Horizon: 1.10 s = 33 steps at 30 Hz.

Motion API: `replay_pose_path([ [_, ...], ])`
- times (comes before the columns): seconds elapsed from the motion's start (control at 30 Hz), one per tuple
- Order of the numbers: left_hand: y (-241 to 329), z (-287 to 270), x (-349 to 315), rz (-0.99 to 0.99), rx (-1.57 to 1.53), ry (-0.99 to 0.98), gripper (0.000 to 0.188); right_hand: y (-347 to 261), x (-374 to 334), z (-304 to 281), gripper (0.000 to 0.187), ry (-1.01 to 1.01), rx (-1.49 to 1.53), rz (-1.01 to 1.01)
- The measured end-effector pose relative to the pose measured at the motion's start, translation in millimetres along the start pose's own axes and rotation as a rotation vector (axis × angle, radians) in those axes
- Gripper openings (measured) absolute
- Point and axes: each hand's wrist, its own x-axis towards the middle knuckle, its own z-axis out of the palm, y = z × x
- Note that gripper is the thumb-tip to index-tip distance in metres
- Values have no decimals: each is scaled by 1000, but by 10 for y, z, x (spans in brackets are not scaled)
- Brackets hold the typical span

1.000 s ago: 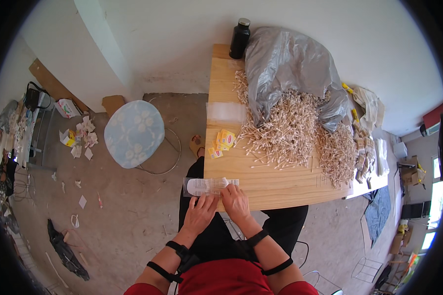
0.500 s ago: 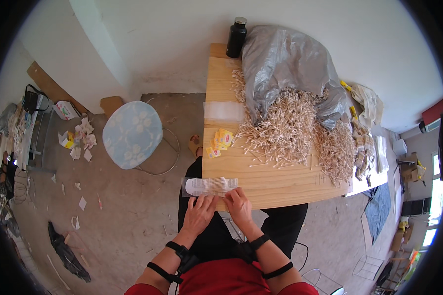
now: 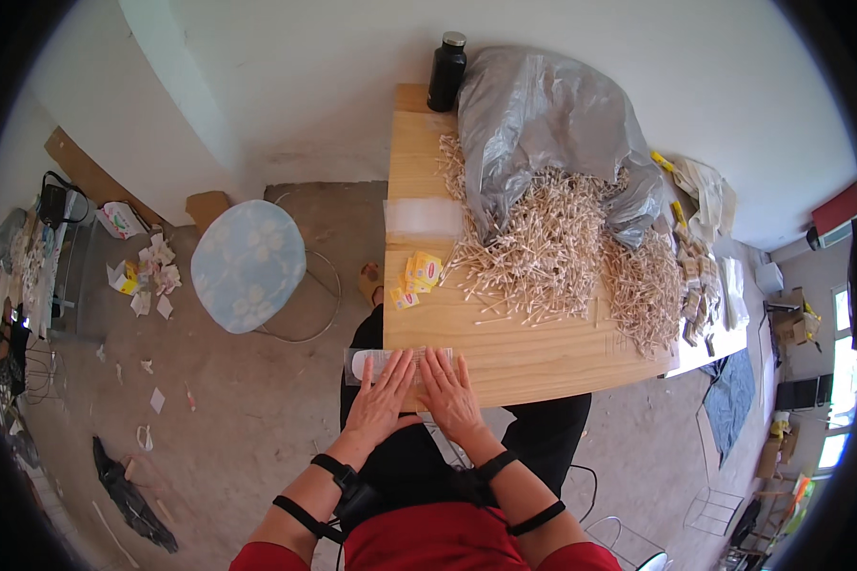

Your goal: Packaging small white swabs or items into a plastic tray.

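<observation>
At the table's near left edge lies a clear plastic packet of cotton swabs (image 3: 359,365), with a white rounded end showing on its left. My left hand (image 3: 379,402) is pressed flat over its middle, fingers stretched out. Beside it my right hand (image 3: 450,400) lies flat across the right part, fingers also straight. Both hands cover most of the packet, so the swabs inside are hidden. Beyond them, a large heap of loose cotton swabs (image 3: 543,252) spills from a grey plastic bag (image 3: 557,109). Small yellow-and-white cards (image 3: 421,273) sit left of the heap.
Clear plastic sleeves (image 3: 424,218) lie at the wooden table's (image 3: 505,362) left edge. A black bottle (image 3: 447,73) stands at the back by the wall. Bundled swabs (image 3: 700,285) are at the right. Left of the table is a stool with a pale blue cover (image 3: 249,268).
Both hands have gone from curled fingers at the packet's near edge to lying flat on top of it, now covering the swabs that showed before.
</observation>
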Motion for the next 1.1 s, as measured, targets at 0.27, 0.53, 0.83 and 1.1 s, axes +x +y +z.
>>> replay_pose_path([
  [0.27, -106, 74, -102, -116, -110, 235, 83, 49, -17, 79, 64, 112, 231, 43],
  [0.53, -270, 526, 90, -860, -1643, 591, 50, -61, 459, 113, 47, 372, 707, 195],
  [0.83, -146, 556, 157, -768, -1387, 620, 37, -112, 408, 281, 34, 436, 588, 144],
  [1.1, -250, 673, 266, -868, -1634, 667, 29, -269, 472, 247, 31, 611, 773, 342],
])
